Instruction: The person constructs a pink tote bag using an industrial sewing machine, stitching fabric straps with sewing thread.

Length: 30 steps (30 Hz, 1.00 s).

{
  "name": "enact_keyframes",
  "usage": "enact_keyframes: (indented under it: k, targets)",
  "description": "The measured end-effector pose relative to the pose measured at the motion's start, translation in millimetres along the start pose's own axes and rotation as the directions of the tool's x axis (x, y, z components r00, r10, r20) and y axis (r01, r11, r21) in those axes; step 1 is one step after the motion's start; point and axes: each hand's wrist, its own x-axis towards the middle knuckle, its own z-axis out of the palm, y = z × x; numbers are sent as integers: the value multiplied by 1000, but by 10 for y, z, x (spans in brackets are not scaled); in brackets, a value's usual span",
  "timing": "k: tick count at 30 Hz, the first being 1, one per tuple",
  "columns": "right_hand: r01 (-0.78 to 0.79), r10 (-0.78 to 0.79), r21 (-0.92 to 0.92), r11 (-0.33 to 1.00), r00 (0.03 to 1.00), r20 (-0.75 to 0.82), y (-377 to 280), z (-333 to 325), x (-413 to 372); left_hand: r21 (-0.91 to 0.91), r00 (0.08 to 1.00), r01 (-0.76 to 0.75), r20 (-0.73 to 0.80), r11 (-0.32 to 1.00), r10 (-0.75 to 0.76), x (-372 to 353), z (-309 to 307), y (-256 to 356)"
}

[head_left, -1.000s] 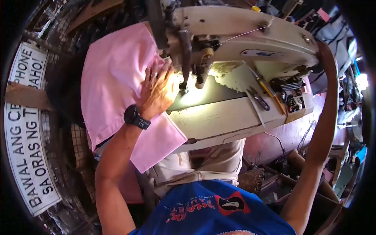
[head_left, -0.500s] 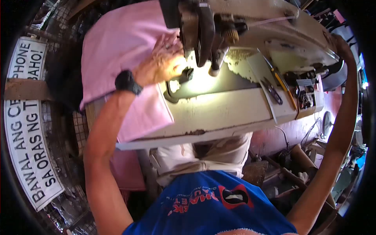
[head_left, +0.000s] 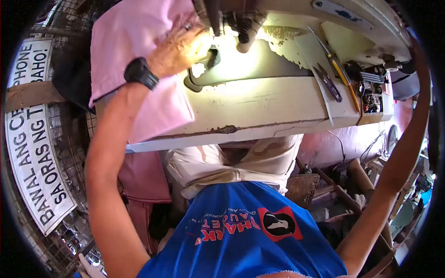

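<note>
My left hand [head_left: 178, 52], with a black watch [head_left: 141, 73] on its wrist, is at the pink cloth [head_left: 134, 41] beside the needle area of a sewing machine [head_left: 343, 11]. Its fingers look bent onto the cloth, though the bright lamp glare blurs their tips. The cloth spreads over the left of the machine table [head_left: 259, 104], and one corner hangs near the front edge. Far to the right, my right hand [head_left: 414, 48] reaches up to the machine's end. It is dark there, and its fingers are hidden at the picture's edge.
Thread snips [head_left: 328, 84], a yellow-handled tool [head_left: 344, 76] and a ruler-like strip [head_left: 315, 69] lie right of the needle. A small box of parts [head_left: 372, 102] sits at the table's right end. More pink cloth [head_left: 143, 178] hangs below; a lettered sign [head_left: 39, 139] stands left.
The view has shifted, so the table and machine appear higher in the picture. My left hand stays at the cloth by the needle, and my right hand stays at the machine's far end.
</note>
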Motion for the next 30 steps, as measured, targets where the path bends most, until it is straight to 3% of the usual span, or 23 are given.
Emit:
enact_keyframes:
  k: [2,3,5,6,8,10,12,13,14,15,16,18,20,21,22,23,24,26,29,30]
  targets:
    - [-217,200,42,975,950,241,-1274,-479,198,135,970,-234,-32,963,240,66,-41,-181]
    - [-302,264,74,951,909,322,-1751,-671,285,37,978,-202,58,979,199,132,-129,-191]
    - [-190,243,-236,953,944,223,-1556,-562,320,-166,968,18,249,986,24,234,-331,-123]
    - [-113,137,-192,975,984,115,-1455,-477,256,-185,961,70,277,980,-17,259,-371,-91]
    - [55,-71,-143,988,991,-112,-1004,-113,2,-85,985,-39,162,996,53,169,-126,-177]
    - [0,-71,-243,970,957,-282,-212,386,-564,-7,993,-91,71,996,91,73,-80,-75]
    - [-234,161,-151,961,909,-385,-866,406,-756,94,993,-122,16,988,121,17,-90,67]
    - [-224,107,-190,956,868,-486,-1010,500,-742,150,992,-126,10,981,126,-4,-98,151]
    - [-329,235,-116,937,842,-486,-1159,446,-726,-8,1000,-4,-18,1000,4,6,-90,178]
    - [-431,360,-45,901,801,-478,-1311,392,-706,3,1000,-4,-9,1000,4,24,-78,148]
    - [-627,625,106,772,718,-308,-1550,253,-693,12,1000,-2,3,1000,2,16,-56,115]
    - [-705,677,44,707,659,-328,-1708,440,-837,-17,999,16,29,1000,-16,4,-24,79]
    - [-417,264,-289,862,855,-447,-1498,969,-1339,-46,999,37,13,998,-37,10,-20,85]
    - [-401,315,-81,912,814,-489,-1378,982,-1458,-60,999,45,1,997,-45,22,-10,89]
    - [-370,441,239,898,734,-517,-1311,689,-1378,-104,993,63,-90,993,-72,14,24,110]
    - [-333,460,319,887,703,-542,-1262,378,-1198,-124,992,91,-80,988,-101,26,18,104]
    - [-299,379,233,925,749,-544,-1176,132,-1019,-149,991,114,-59,982,-124,35,-14,124]
    - [-197,118,-145,970,897,-427,-985,-129,-832,-210,988,117,-73,971,-135,43,-12,123]
    - [-247,289,285,926,950,-116,-448,53,-277,-172,992,86,-77,981,-101,22,-26,94]
    - [-255,291,250,934,950,-117,-445,65,-222,-151,992,81,-81,985,-94,14,-23,88]
